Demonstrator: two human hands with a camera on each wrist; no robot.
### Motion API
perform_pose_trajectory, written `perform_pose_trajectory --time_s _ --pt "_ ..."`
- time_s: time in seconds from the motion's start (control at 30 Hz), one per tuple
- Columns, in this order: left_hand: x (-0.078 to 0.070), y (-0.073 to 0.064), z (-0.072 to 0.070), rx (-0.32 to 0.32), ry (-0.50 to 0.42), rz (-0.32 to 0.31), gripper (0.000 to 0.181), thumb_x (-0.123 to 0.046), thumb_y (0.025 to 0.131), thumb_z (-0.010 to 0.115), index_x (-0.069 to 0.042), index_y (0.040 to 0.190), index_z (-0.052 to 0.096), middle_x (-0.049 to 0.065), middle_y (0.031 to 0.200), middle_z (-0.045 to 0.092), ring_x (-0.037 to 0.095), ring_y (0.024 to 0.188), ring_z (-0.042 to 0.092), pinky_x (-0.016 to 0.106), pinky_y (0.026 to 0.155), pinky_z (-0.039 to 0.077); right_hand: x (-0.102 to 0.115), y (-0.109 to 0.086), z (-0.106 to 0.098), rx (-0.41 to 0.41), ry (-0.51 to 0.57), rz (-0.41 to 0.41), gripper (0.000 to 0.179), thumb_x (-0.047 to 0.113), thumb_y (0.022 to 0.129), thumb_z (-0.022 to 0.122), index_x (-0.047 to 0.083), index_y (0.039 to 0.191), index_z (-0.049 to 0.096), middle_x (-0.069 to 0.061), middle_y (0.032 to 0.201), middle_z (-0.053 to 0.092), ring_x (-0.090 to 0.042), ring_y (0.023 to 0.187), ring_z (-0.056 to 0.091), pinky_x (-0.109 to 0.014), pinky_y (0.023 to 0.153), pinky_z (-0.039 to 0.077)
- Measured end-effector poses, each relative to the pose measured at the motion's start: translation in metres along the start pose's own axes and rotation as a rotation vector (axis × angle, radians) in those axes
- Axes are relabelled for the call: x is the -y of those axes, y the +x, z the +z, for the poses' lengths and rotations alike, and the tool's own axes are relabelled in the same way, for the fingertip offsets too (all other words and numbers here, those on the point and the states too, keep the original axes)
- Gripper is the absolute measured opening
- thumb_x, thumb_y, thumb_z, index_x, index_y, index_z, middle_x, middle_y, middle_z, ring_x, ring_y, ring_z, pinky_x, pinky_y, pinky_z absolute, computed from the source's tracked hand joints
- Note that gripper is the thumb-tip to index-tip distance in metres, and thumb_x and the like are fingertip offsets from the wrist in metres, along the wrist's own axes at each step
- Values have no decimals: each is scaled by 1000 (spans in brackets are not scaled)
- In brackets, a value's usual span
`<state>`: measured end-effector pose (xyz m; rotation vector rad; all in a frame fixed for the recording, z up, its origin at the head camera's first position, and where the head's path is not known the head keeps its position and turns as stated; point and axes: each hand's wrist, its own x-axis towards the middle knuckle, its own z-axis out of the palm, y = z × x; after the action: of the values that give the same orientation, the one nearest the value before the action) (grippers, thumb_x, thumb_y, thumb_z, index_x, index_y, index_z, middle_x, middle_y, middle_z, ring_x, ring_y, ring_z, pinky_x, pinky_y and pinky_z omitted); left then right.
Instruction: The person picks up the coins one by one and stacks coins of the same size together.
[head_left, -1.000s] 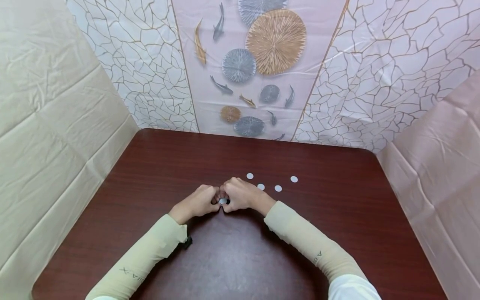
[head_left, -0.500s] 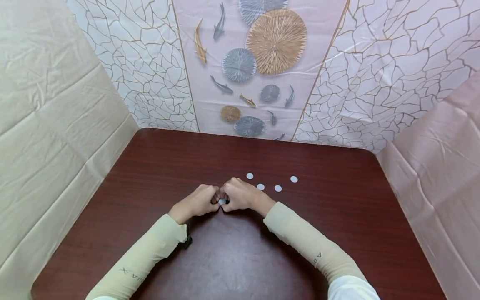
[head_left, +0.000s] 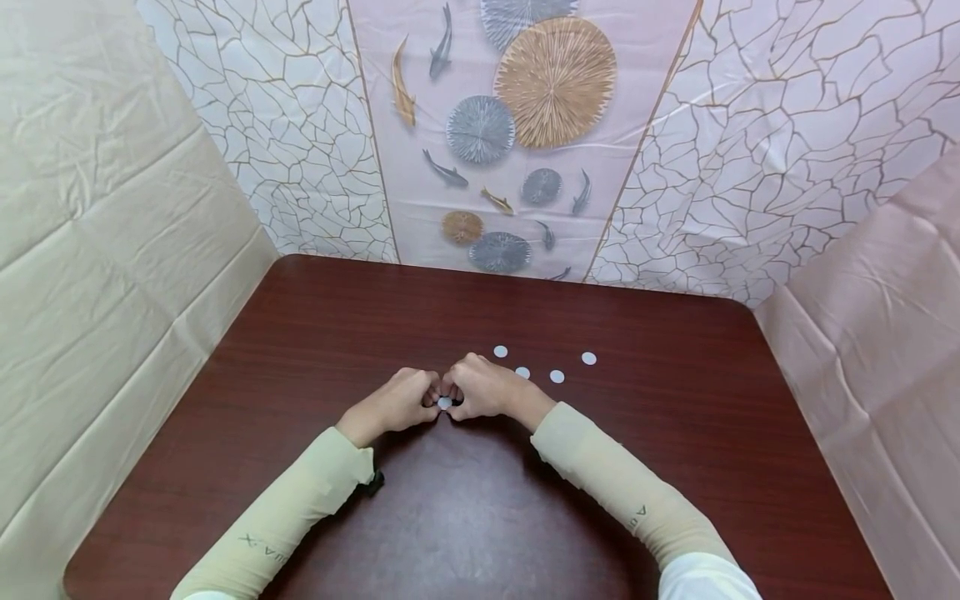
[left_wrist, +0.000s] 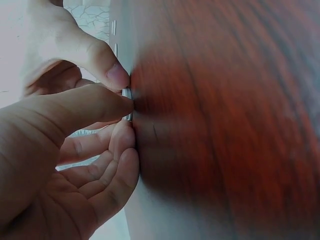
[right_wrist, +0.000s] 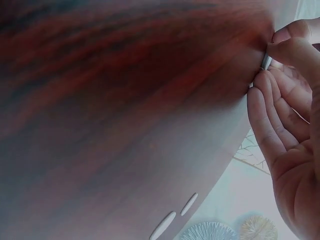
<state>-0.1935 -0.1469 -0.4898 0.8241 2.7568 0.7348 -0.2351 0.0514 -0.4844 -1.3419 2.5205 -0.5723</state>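
Note:
A small round white disc (head_left: 445,403) lies flat on the brown table between the two hands. My left hand (head_left: 396,402) has thumb and fingers curled at its left side. From the right, my right hand (head_left: 486,387) holds the opposite side in the same way, and the hands meet around the disc. Seen edge-on in the left wrist view, the disc (left_wrist: 126,93) sits low at the tabletop, partly hidden by the left thumb. In the right wrist view, only a sliver of the disc (right_wrist: 266,62) shows between right thumb and fingers.
Several more white discs lie loose beyond the right hand, among them a far left disc (head_left: 500,352), a middle disc (head_left: 557,377) and a far right disc (head_left: 588,358). The dark wooden table (head_left: 360,308) ends at a patterned cloth backdrop (head_left: 315,167).
Between the fingertips, the white disc has shifted very slightly. Both hands stay in the same place, and the loose discs have not moved.

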Motion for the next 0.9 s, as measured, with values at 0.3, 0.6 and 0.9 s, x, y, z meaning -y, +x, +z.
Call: perform_pose_trajectory --time_s 0.3,0.6,0.9 --pt "1 0 0 3 -10 -11 12 -5 89 77 -7 99 72 1 91 75 8 85 71 21 76 57 -2 1 -2 17 5 -15 14 10 83 84 9 96 80 2 89 79 -5 81 73 -13 73 55" --pt "0 -1 -1 5 -29 -23 12 -5 90 77 -7 100 72 1 90 74 9 84 70 22 76 57 -1 -1 -2 20 8 -26 15 9 83 83 9 97 80 1 89 79 -6 81 73 -14 73 56" --pt "1 -1 0 6 -21 -10 11 -5 89 77 -7 98 71 0 90 74 8 84 70 22 76 57 -1 -2 -3 22 18 -27 15 8 83 83 9 98 80 0 90 79 -7 82 74 -15 73 56"
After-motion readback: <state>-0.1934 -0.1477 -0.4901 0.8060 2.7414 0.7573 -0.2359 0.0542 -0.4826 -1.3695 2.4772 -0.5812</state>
